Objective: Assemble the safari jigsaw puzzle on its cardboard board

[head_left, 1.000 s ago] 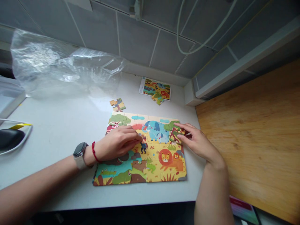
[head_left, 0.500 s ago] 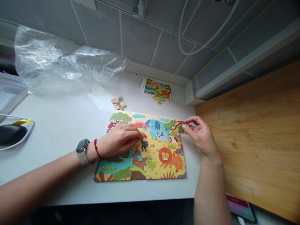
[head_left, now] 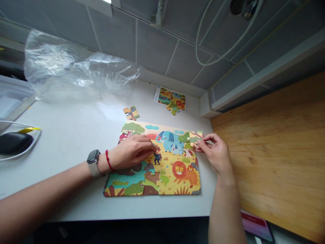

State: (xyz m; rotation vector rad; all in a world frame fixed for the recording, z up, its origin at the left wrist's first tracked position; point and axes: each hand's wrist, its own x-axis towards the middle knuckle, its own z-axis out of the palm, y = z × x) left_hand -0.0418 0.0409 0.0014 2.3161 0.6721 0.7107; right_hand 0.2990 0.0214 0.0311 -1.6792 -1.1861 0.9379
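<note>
Hands apart: left hand [head_left: 130, 152] rests fingertips-down on the safari jigsaw puzzle [head_left: 175, 169], seemingly to steady it; right hand [head_left: 215, 152] pinches a puzzle piece [head_left: 196, 139] at the puzzle's upper right corner, aligning it. Puzzle lies on the white worktop [head_left: 76, 189].

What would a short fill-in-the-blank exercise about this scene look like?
The watch and red bracelet are on the person's ____ wrist.
The blue animal on the jigsaw puzzle is an ____.
The right hand touches a piece at the puzzle's ____ corner.

Missing words: left; elephant; upper right.
</note>
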